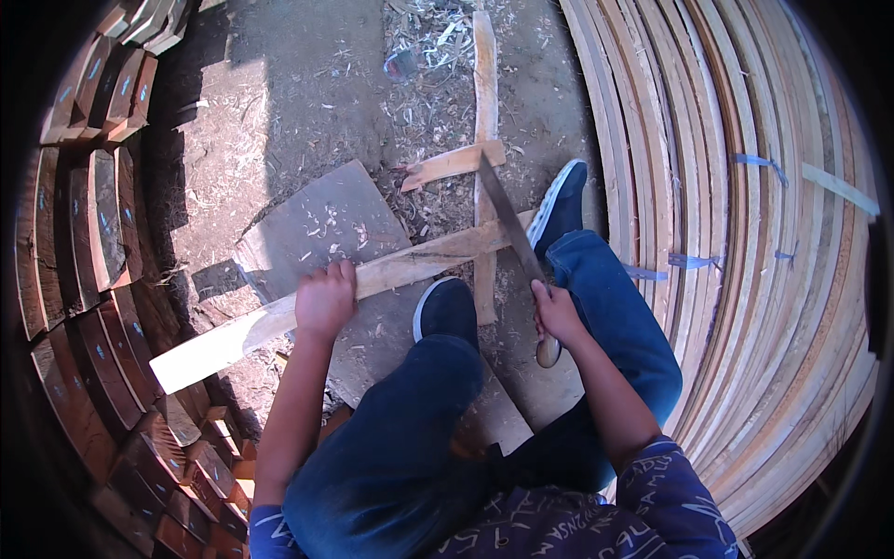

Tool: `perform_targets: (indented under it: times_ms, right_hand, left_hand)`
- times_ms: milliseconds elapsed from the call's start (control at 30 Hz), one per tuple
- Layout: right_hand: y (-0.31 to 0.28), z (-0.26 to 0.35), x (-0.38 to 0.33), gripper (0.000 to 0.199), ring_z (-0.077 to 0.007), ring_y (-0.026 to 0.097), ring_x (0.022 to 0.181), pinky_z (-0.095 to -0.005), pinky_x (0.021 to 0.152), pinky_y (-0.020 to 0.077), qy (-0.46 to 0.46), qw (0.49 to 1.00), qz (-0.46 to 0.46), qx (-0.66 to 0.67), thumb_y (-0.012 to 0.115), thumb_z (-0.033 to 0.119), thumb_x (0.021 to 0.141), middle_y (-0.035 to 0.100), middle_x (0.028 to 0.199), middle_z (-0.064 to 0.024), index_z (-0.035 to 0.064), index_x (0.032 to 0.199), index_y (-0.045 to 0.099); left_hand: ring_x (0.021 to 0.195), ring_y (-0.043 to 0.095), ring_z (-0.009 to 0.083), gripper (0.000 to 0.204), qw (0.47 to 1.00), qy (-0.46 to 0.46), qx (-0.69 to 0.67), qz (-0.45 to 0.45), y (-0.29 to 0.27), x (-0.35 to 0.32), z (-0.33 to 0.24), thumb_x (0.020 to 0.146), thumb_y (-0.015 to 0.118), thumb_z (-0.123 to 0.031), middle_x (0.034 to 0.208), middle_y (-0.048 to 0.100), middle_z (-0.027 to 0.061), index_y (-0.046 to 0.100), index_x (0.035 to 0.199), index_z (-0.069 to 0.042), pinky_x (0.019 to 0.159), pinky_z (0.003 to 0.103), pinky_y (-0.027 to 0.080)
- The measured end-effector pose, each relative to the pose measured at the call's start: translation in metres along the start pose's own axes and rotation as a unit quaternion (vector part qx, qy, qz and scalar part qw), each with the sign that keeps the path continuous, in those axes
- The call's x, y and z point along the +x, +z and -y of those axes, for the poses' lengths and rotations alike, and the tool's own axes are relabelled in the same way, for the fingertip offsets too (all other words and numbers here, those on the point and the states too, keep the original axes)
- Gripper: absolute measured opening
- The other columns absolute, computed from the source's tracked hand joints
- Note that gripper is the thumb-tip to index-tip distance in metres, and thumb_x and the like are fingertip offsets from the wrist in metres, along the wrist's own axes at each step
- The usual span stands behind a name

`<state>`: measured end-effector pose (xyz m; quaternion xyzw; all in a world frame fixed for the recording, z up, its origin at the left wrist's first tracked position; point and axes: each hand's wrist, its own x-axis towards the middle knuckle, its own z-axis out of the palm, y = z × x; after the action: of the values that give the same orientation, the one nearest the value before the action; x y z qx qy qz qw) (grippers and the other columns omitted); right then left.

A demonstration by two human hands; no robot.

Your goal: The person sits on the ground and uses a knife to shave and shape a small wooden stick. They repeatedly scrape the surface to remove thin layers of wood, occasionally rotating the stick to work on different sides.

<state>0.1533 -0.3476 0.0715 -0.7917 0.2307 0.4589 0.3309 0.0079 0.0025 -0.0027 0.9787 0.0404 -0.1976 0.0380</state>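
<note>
Hazard one: the saw crosses above or on the board, just beside the right shoe at 2 o'clock; a sideways skip of the blade could strike that foot. Hazard two: the board lies across a narrow strip and could rock or twist, binding the blade, if the left hand eases its hold. That hand grips the board near 9 o'clock; the right hand is closed around the saw's handle, toward 4 o'clock. Condition: the board is long, flat and pale, slanting from 8 to 2 o'clock, sun-bleached at the 8 o'clock end, dark-streaked toward the other.
</note>
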Motion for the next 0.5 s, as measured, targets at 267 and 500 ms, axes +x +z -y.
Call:
perform_targets:
  times_ms: [267,500]
  right_hand:
    - [-0.05,0.071,-0.011,0.042,-0.0118,0.046,0.042,-0.0286,0.039,0.0411,-0.011,0.995,-0.005,0.098,0.047,0.044,0.103,0.048,0.059,-0.0021,0.0038,0.09,0.054]
    - [-0.016,-0.025,0.002,0.041,-0.0141,0.045,0.04,-0.0307,0.038,0.0421,0.036,0.997,0.042,-0.055,0.045,0.043,0.103,0.047,0.058,-0.0035,0.006,0.087,0.05]
  left_hand:
    - [0.072,0.067,0.0233,0.023,1.0,-0.007,-0.025,0.011,-0.009,-0.005,0.003,0.074,0.066,-0.018,0.079,0.061,0.0052,0.054,0.091,-0.008,0.061,0.038,0.053]
    - [0.074,0.067,0.0237,0.027,1.0,-0.001,-0.012,0.026,-0.002,0.002,-0.001,0.074,0.068,-0.019,0.083,0.062,0.0066,0.053,0.094,-0.009,0.063,0.038,0.053]
